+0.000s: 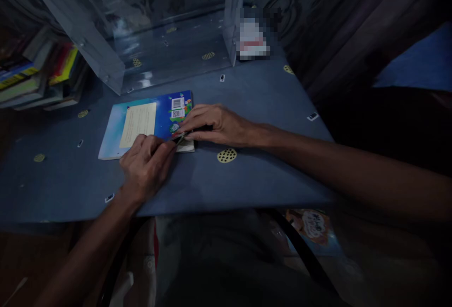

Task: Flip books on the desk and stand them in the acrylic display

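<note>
A book (163, 121) with a blue back cover lies on the cloth-covered table. Its cover carries a pale text panel, a barcode and a coloured sea picture. At its near right corner the cover is lifted and bent, and a strip of white page shows beneath. My left hand (146, 161) is closed at the near edge, its thumb and fingers pinching that bent corner. From the right, my right hand (217, 125) reaches over the book's right edge, with fingertips and thumb closed on the same corner. The exact contact between the fingertips is dim and partly hidden.
A clear acrylic stand (231, 24) rises behind the book. Stacked books (42, 69) are at the left, and a blurred white item (254, 43) lies at the back right. The table's front edge (226, 208) runs close to me. Below it sits a colourful packet (314, 231).
</note>
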